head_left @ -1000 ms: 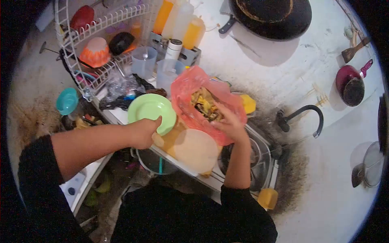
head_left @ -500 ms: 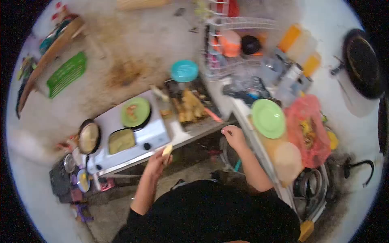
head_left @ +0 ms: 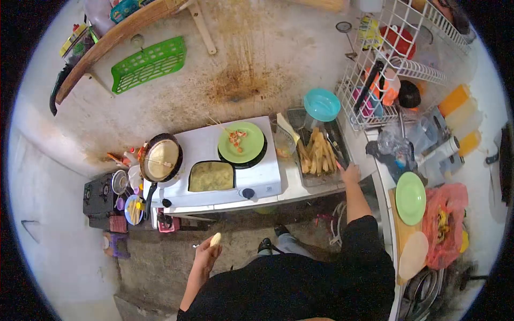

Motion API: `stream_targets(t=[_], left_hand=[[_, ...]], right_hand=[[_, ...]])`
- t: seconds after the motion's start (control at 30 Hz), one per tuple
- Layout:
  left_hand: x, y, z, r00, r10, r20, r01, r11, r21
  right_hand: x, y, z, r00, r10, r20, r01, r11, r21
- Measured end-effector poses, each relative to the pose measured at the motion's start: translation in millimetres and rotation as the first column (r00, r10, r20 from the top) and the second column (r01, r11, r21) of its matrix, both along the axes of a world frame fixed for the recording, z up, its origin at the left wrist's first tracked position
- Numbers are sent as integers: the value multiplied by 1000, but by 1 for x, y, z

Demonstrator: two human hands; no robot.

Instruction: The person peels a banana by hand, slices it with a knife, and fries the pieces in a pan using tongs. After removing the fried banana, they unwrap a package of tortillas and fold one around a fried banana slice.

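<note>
Pale piece [head_left: 216,239]: one, left hand [head_left: 203,257]; red handle [head_left: 339,166]: one, right hand [head_left: 350,174].

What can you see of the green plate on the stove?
The green plate is round, light green and smooth, plastic-looking, with a raised rim. It lies upright and roughly level above a dark round support on the right part of the white stove. Small reddish and whitish food pieces sit near its middle. Thin sticks lie at its upper left edge; contact is unclear. Neither the left hand nor the right hand touches it.
</note>
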State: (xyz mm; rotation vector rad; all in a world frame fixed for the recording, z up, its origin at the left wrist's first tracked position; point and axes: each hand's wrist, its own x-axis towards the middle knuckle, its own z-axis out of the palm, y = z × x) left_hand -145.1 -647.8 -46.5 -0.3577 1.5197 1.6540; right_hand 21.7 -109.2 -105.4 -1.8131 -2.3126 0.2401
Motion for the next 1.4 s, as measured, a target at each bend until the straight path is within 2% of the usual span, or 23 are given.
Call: stream_targets(t=[0.17,0.2,0.23,0.3,0.33,0.37,0.47,0.57,0.63,0.67,0.77,0.8,0.87,0.93,0.97,1.0,1.07,1.13,1.23,1.3,1.33,1.37,1.4], left_hand=[[1,90,20,999,-34,-6,34,995,93],[1,103,24,998,-60,-16,62,994,95],[-4,113,18,994,-110,-22,112,989,94],[-12,135,10,979,-202,-23,203,978,54],[-15,145,9,968,-251,-21,251,967,33],[-19,162,32,909,-413,-60,398,902,-168],[-29,188,20,917,-397,-35,394,917,-66],[-42,201,11,887,-449,-106,452,892,0],[-47,201,11,903,-420,-89,423,906,24],[-48,198,9,912,-403,-73,407,912,49],[-61,178,-10,926,-375,-56,379,919,113],[-67,169,-11,931,-363,-39,365,924,116],[-77,148,-11,937,-349,-1,347,931,109],[-91,120,-6,925,-377,-57,381,914,140],[-99,104,-11,927,-370,-61,375,912,169],[-109,86,-12,930,-360,-67,366,909,198],[-124,50,4,941,-332,-63,338,921,195],[-138,13,9,943,-322,-83,332,926,178],[-159,-35,1,950,-305,-65,312,933,180],[-171,-62,-11,962,-266,-55,272,941,204],[-175,-72,-11,956,-276,-103,291,934,208],[-180,-84,-16,953,-283,-106,299,930,215],[-185,-95,-19,950,-290,-113,309,926,219]], right_hand=[[13,64,-63,959,278,-49,-279,960,-24],[11,69,-72,979,162,-126,-188,955,-229],[12,73,-69,955,294,-28,-294,936,-195],[19,77,-74,943,332,-31,-333,929,-159],[18,65,-66,947,268,-176,-289,951,-107],[23,78,-77,921,314,-229,-344,934,-101],[30,68,-49,924,240,-299,-278,956,-92],[39,45,-14,907,143,-396,-269,920,-284],[58,42,-50,860,211,-464,-284,954,-92],[66,41,-62,835,251,-489,-284,959,8],[74,13,-36,817,190,-544,-288,952,-100],[82,10,-47,792,231,-565,-296,955,-26],[90,-15,-41,884,123,-451,-171,983,-67],[82,-64,4,827,16,-562,-149,970,-192],[104,-62,-49,866,147,-478,-83,985,154],[113,-77,-51,872,181,-454,-128,981,146],[84,-149,12,791,262,-553,-133,956,262],[46,-206,46,565,159,-809,71,968,240],[28,-238,51,744,242,-623,-155,969,192],[9,-242,23,657,317,-684,-295,943,154],[-22,-263,48,697,209,-686,-287,958,1],[-44,-273,46,732,353,-582,-337,931,140],[-75,-292,68,719,400,-569,-406,906,124]])
